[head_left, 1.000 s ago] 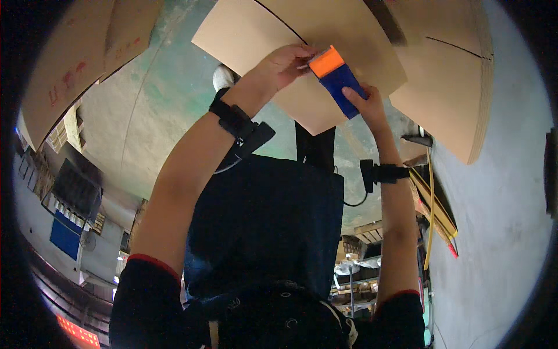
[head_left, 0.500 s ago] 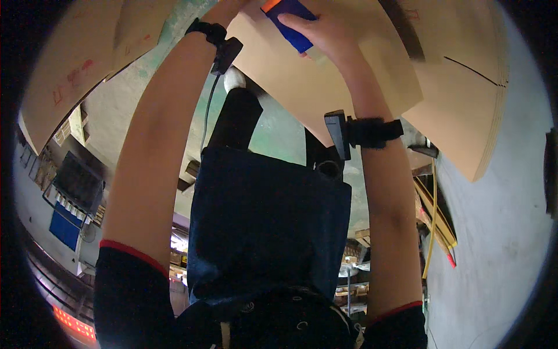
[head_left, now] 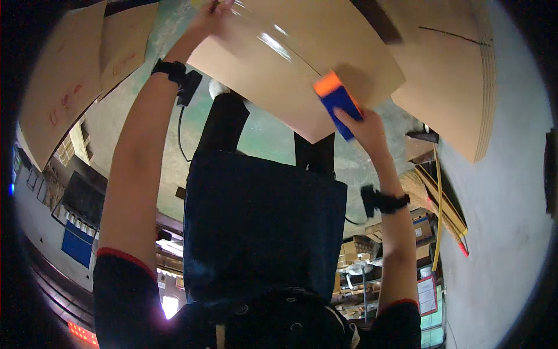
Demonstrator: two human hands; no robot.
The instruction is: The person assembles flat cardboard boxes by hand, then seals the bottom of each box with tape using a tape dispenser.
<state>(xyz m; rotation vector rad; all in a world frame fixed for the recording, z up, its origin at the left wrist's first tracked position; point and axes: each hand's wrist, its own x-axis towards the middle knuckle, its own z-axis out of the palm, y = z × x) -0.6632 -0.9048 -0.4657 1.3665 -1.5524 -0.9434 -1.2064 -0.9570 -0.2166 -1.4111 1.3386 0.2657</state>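
Over the right part of the cardboard, the right hand gripped a blue-and-orange tool. At the far left edge was the left hand; its grip could not be determined. Glossy streaks lay between both hands.

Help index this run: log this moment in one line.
left hand: at cardboard edge | right hand: gripping blue-orange tool | shiny strip: on cardboard
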